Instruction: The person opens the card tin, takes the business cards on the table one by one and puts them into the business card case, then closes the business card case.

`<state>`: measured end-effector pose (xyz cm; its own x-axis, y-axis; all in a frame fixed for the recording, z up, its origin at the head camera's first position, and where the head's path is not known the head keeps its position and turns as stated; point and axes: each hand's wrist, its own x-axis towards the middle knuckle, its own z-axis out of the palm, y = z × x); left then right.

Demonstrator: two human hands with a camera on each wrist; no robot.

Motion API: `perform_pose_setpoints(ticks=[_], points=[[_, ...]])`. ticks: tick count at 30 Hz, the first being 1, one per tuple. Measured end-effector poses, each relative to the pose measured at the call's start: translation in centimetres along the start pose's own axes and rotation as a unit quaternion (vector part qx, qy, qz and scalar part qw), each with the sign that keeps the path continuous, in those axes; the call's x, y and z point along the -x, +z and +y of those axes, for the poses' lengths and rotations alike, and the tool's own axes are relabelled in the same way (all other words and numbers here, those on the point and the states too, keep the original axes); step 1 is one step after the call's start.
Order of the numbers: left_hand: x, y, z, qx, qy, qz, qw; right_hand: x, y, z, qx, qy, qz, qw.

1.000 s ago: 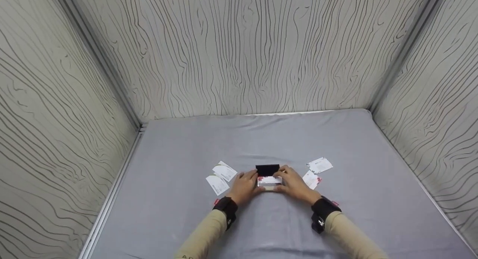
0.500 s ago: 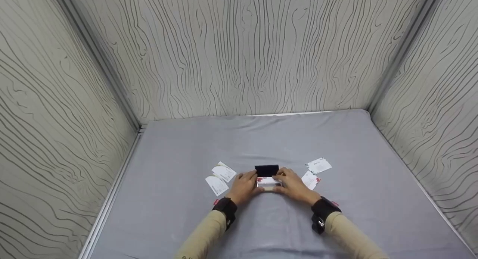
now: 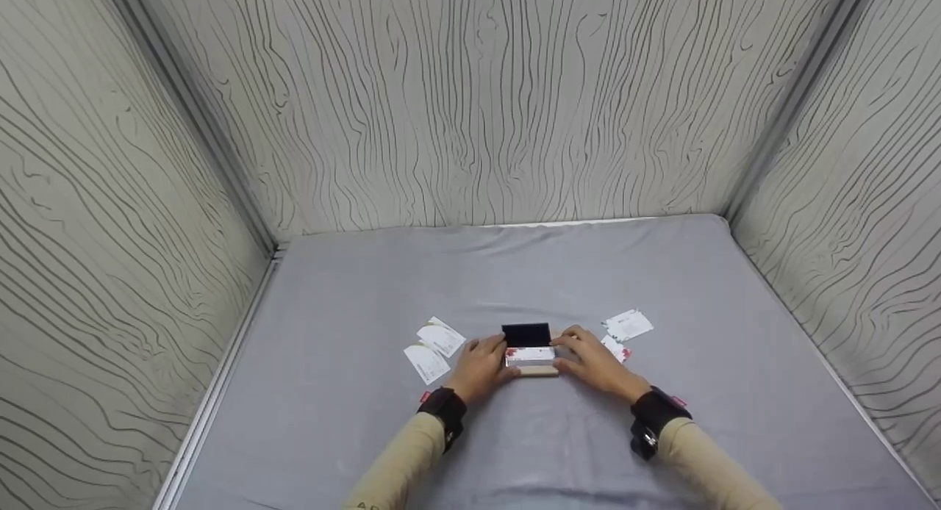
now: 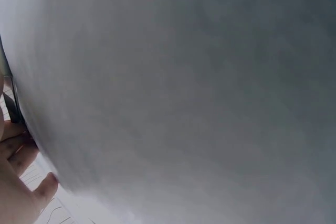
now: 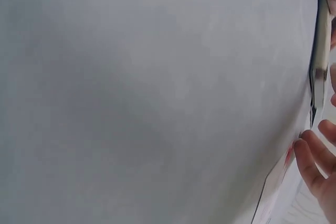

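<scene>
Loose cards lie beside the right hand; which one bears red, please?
The nearer card, partly hidden by the right hand; the farther card shows none.

Three pale walls [image 3: 470, 106], patterned like wood grain, meet at grey corner posts [image 3: 197, 120] around a grey cloth-covered table [image 3: 353, 282].

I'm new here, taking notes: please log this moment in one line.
left hand: holds left end of case; right hand: beside right end; lid: raised; red-marked card: inside; loose cards: both sides

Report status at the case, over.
Left grip holds left end of case; right grip at its right end, contact unclear. Lid up, red-marked card inside. Loose cards both sides, none blocking lid.
</scene>
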<state>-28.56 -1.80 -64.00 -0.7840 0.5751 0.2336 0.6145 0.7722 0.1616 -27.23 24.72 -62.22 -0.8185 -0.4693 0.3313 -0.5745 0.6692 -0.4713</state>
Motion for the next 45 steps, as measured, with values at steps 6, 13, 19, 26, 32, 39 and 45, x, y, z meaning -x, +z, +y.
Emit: perform_pose_setpoints(ticks=[6,13,19,26,32,39,45], points=[[-0.2,0.0,-0.1,0.0,0.001,-0.002,1.0,1.0,-1.0,1.4,0.046,0.003,0.044,0.998],[-0.1,0.1,-0.1,-0.006,0.005,0.006,0.9999,2.4,-2.6,2.8,0.082,0.043,0.056,0.9941],[-0.1,0.2,-0.2,-0.004,0.008,0.01,0.9999,3.5,-3.8,3.7,0.085,0.061,0.057,0.9929],[-0.1,0.2,-0.2,-0.01,0.013,0.016,0.9997,4.1,-4.3,4.1,0.093,0.103,0.028,0.99],[0.1,0.0,0.0,-0.009,0.013,0.019,0.9997,4.1,-4.4,4.0,0.092,0.132,0.0,0.9869],[0.0,0.1,-0.1,-0.001,0.005,0.008,1.0,4.0,-4.6,4.0,0.079,0.136,-0.003,0.9874],[-0.1,0.4,-0.2,-0.002,0.003,0.009,1.0,4.1,-4.7,4.0,0.064,0.146,0.001,0.9872]])
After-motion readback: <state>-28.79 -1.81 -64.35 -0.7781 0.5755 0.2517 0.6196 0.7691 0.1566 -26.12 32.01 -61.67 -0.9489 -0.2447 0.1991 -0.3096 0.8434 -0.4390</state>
